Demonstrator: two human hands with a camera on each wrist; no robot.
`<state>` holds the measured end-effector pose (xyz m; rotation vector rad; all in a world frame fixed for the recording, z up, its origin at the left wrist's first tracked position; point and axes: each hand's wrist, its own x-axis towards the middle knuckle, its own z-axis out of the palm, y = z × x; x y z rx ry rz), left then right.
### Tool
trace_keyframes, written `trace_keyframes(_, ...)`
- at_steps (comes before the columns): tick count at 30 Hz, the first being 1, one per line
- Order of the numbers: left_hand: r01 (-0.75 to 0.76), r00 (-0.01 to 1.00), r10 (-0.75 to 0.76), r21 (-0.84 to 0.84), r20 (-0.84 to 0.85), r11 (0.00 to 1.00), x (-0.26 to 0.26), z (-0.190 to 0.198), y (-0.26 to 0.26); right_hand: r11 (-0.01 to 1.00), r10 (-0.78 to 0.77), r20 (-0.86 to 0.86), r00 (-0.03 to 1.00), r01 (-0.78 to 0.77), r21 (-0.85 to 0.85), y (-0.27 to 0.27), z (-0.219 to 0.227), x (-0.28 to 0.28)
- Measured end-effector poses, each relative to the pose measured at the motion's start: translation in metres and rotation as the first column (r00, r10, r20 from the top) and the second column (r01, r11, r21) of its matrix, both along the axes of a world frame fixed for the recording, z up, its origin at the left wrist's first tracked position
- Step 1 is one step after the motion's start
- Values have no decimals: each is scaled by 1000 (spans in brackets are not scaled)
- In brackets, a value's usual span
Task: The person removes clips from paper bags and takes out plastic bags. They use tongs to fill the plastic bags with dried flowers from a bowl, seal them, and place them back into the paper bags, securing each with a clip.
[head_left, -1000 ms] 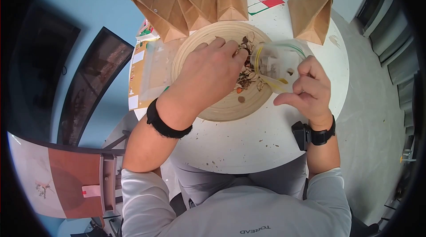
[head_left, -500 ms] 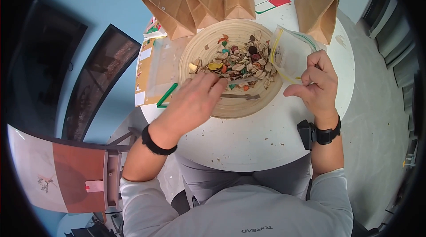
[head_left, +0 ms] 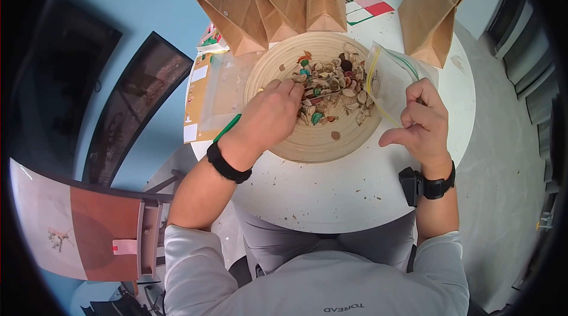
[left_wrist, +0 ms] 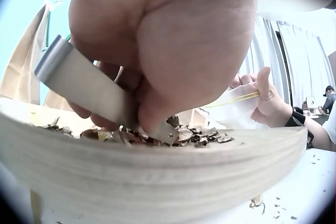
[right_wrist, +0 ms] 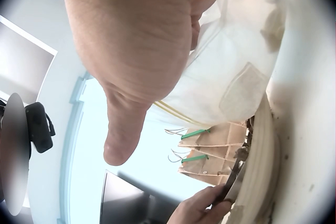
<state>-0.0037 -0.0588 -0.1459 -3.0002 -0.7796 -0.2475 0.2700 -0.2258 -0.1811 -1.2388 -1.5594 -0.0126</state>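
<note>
My left hand [head_left: 269,116] grips metal tongs [left_wrist: 86,85], low over the left part of a round wooden bowl [head_left: 319,147]. The tongs' bent end sticks out behind the palm in the left wrist view, and their tips reach among dried potpourri pieces [head_left: 349,88]. At the bowl's right edge, my right hand [head_left: 427,118] holds a clear zip bag [head_left: 393,85] by its side with curled fingers, the thumb stretched out. The bag's mouth, with its yellow strip, faces the potpourri. Pale contents show through the plastic in the right wrist view.
Three brown paper bags [head_left: 284,14] with green clips on some stand behind the bowl; another paper bag [head_left: 432,20] stands at the back right. A printed card [head_left: 370,5] lies between them. Left of the bowl is a clear plastic sheet [head_left: 225,88]. Crumbs dot the white table [head_left: 331,198].
My left hand has drawn back left from the bag's mouth, uncovering the potpourri, then shifted slightly up and right over the bowl. The right hand keeps holding the zip bag in place.
</note>
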Motion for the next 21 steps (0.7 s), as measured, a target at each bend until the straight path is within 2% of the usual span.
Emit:
trace_keyframes(7, 50, 994, -51, 14, 96, 999, -4, -3, 5, 1000, 20, 8, 1000, -20, 15, 3, 2, -2)
trace_keyframes(11, 50, 993, -46, -39, 110, 998, -5, 5, 7, 1000, 23, 0, 1000, -23, -9, 2, 3, -2)
trace_keyframes(16, 39, 994, -30, -85, 107, 996, 1, 29, 5, 999, 26, 7, 1000, -26, -25, 2, 4, -4)
trace_keyframes(21, 97, 991, -85, -111, 107, 989, 10, 53, 3, 999, 33, 16, 999, -32, -31, 3, 6, -4)
